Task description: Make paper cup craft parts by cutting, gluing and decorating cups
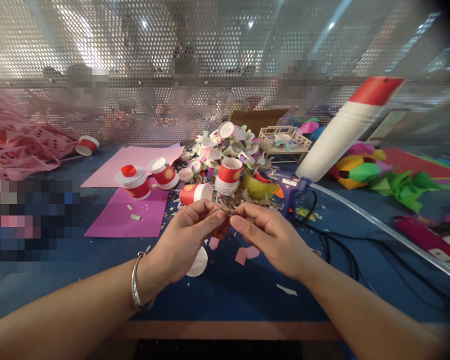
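Observation:
Over the front of the blue table, my left hand (189,235) and my right hand (273,235) meet, fingertips closed on a small brown scrap (227,210), perhaps paper. Most of it is hidden by the fingers. Just behind my left hand, a red and white paper cup (197,193) lies on its side. Another red and white cup (229,175) is stacked upside down or upright behind the fingertips; I cannot tell which. A white paper disc (198,262) lies partly under my left hand. Pink paper pieces (246,254) lie between the hands.
A blue glue gun (293,195) with a clear glue stick stands right of my hands, its black cable (348,250) trailing right. Behind are a heap of cut cups (210,150) and a tall white cup stack (333,132). Purple paper (127,220) lies left.

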`<act>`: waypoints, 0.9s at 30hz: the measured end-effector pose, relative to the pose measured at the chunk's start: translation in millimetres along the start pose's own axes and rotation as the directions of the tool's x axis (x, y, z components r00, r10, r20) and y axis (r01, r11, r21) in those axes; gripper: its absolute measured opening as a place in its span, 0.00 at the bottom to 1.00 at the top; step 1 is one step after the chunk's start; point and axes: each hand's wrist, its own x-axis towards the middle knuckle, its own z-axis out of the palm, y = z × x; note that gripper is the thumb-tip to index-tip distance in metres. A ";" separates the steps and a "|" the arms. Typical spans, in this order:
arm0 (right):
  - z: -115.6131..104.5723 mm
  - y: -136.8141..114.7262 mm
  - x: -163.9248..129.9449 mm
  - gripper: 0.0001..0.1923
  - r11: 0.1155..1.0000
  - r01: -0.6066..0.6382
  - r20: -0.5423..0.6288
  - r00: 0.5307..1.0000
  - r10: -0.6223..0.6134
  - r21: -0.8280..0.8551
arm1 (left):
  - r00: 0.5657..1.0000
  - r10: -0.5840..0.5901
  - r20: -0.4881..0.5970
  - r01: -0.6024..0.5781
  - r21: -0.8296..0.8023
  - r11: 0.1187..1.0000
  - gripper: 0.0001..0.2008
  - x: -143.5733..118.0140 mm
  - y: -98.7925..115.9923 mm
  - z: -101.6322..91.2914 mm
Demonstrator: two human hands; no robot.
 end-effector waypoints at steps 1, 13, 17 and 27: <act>0.1 -0.6 0.0 0.18 1.000 -0.011 0.004 1.000 0.011 -0.002 | 1.000 -0.001 0.001 0.001 0.013 1.000 0.10 -0.1 -0.1 0.1; -0.7 -0.2 0.2 0.20 0.995 -0.060 0.031 0.998 0.057 0.078 | 0.999 0.043 -0.027 -0.041 0.055 0.998 0.11 0.4 -0.2 -1.0; -1.2 -0.1 -0.2 0.17 0.992 -0.059 0.026 0.998 0.057 0.111 | 0.997 0.062 -0.034 -0.060 0.074 0.995 0.11 0.6 0.8 -1.6; -3.3 -0.9 -2.0 0.17 0.997 -0.030 0.043 0.999 0.027 0.064 | 0.999 0.044 -0.010 -0.043 0.106 0.993 0.11 3.4 2.6 -4.3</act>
